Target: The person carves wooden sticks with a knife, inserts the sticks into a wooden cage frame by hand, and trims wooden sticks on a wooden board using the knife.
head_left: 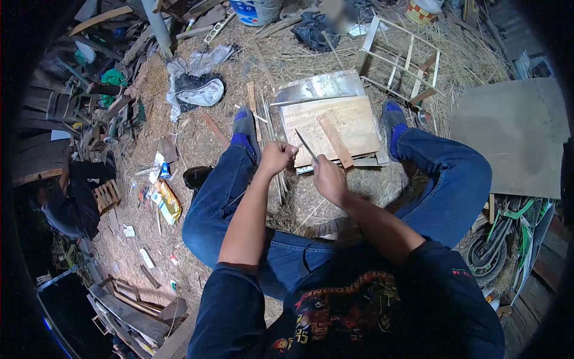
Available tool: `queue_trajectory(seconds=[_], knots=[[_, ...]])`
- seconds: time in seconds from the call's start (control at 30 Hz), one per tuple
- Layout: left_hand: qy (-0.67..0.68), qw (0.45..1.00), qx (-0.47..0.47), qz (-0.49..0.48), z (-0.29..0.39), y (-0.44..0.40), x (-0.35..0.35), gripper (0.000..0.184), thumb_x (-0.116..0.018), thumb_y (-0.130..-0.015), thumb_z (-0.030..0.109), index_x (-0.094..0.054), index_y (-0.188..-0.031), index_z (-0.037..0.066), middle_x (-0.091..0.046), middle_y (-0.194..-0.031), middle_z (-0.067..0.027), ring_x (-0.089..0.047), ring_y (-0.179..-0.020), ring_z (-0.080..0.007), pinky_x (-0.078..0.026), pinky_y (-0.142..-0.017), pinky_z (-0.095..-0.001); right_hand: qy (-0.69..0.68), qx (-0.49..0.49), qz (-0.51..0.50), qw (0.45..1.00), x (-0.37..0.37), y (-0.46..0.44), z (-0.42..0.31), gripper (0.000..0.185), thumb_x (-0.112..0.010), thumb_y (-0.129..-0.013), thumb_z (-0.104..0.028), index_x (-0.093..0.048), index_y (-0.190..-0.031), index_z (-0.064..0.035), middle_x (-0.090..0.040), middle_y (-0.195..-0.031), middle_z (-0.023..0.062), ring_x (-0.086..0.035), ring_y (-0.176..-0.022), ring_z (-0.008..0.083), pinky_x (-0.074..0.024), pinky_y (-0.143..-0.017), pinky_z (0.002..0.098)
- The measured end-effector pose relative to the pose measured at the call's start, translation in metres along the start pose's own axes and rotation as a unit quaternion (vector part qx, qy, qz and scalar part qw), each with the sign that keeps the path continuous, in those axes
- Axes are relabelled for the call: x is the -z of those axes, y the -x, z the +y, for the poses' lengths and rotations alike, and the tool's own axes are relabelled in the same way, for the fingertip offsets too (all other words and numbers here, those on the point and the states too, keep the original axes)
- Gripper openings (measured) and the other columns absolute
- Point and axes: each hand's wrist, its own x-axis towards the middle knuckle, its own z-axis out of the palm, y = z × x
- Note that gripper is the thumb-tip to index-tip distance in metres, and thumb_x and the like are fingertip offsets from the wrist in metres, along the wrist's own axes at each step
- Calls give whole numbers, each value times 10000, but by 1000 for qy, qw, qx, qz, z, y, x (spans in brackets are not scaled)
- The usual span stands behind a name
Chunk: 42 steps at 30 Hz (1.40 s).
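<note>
My right hand (330, 179) is closed round the handle of what looks like a knife (307, 145), its narrow dark blade pointing up and to the left. Close by on the left, my left hand (279, 158) pinches a thin, pale wooden stick (299, 146) whose tip comes near the blade; whether they touch I cannot tell. Beneath both hands lies a light wooden board (362, 122) on the ground between my feet. A flat wood strip (335, 142) rests slantwise on it. Behind the board is a shiny metal-like sheet (320, 87).
A wooden frame (406, 57) lies beyond the board, beside a black plastic bag (317, 31). Grey cloth (200, 87) and a yellow packet (167, 202) are on the left. Another person (72, 191) sits far left. A large flat panel (508, 134) stands right.
</note>
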Motion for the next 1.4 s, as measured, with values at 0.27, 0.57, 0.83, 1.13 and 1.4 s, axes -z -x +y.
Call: queue_trajectory(seconds=[0.27, 0.57, 0.83, 1.13, 1.4], knots=[[8, 998, 49, -45, 0, -2, 0, 317, -751, -966, 243, -737, -788, -19, -670, -673, -28, -561, -632, -100, -483, -608, -338, 26, -11, -16, 999, -20, 3, -5, 237, -465, -1085, -231, -503, -1080, 3, -693, -864, 285, -692, -819, 498, -525, -707, 618], [22, 996, 63, -55, -6, -6, 1, 290, -766, -928, 224, -748, -781, -25, -692, -668, -59, -609, -618, -134, -497, -612, -351, 79, -26, -31, 996, -33, 0, -3, 256, -414, -1095, -255, -493, -1106, -12, -712, -904, 251, -715, -851, 464, -554, -707, 579], [27, 992, 105, -60, -4, -8, 2, 263, -761, -897, 228, -776, -786, -10, -722, -677, -109, -679, -623, -184, -531, -643, -365, 106, -24, -40, 993, -34, 2, -6, 169, -450, -1019, -127, -480, -1116, 8, -707, -931, 282, -717, -895, 474, -571, -754, 568], [-67, 993, 99, -20, 24, 3, 13, 281, -778, -863, 263, -777, -740, 10, -737, -692, -154, -731, -652, -268, -563, -667, -398, 137, -26, -44, 989, -40, 2, -14, 169, -479, -993, -93, -478, -1125, 13, -716, -926, 276, -736, -862, 454, -588, -733, 561], [-77, 994, 79, -7, -8, -6, 12, 311, -805, -813, 315, -774, -730, 17, -717, -672, -170, -723, -638, -311, -567, -670, -419, 144, -30, -42, 988, -51, 1, -16, 174, -482, -1000, -95, -478, -1147, -1, -718, -958, 278, -743, -892, 438, -603, -738, 546]])
